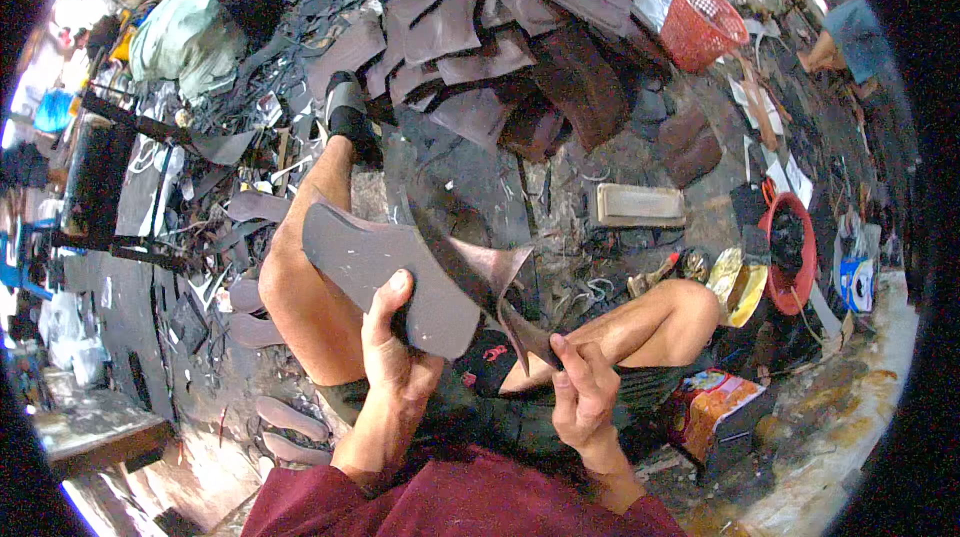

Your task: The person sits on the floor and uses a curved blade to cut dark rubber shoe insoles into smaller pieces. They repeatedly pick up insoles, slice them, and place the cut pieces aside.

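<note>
My left hand (395,362) is closed on a flat grey sheet piece (385,267) with a curved outline, its thumb lying on top. In front of my right leg, my right hand (583,392) pinches the lower end of a thin, dark, twisted strip (515,322). That strip curls upward along the right edge of the grey piece; whether the two are joined, I cannot tell. Beyond my hands lies a large heap of similar brown-grey sheet pieces (435,17). Several sole-shaped pieces (290,417) rest on the floor to my left.
A red plastic basket (703,27) stands at the far right, with a red basin (790,252) nearer. A pale rectangular block (640,205) lies on the floor ahead. Dark scraps (290,37) cover the far left, beside a black metal frame (130,177). Another person's leg (825,49) shows far right.
</note>
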A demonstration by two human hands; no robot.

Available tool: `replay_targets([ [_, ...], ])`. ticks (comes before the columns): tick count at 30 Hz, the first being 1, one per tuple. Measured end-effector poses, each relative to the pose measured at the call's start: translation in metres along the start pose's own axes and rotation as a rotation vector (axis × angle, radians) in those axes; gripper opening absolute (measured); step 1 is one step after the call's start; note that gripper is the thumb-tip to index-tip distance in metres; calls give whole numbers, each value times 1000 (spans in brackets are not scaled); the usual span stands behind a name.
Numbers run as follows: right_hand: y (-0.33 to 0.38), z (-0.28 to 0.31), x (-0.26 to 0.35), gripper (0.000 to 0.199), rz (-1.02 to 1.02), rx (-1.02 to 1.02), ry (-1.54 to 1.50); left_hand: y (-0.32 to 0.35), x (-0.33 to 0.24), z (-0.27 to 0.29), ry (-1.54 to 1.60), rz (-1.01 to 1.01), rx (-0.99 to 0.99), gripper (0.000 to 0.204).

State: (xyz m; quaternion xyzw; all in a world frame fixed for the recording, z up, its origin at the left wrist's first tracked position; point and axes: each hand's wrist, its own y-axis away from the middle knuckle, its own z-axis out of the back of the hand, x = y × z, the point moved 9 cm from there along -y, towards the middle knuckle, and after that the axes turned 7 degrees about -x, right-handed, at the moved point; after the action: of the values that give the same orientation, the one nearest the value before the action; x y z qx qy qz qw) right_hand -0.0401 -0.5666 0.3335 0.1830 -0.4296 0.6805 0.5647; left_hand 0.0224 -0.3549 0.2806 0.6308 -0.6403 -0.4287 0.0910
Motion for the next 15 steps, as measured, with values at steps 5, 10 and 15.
replay_targets([
  [5,-4,11,8,38,-20,123,-28,1,2,15,-191,-32,49,49],
  [10,-25,-10,21,35,-5,332,-34,10,-4,52,-394,-34,20,57],
  [15,-32,-55,12,53,8,432,-86,17,-8,55,-549,-84,75,61],
])
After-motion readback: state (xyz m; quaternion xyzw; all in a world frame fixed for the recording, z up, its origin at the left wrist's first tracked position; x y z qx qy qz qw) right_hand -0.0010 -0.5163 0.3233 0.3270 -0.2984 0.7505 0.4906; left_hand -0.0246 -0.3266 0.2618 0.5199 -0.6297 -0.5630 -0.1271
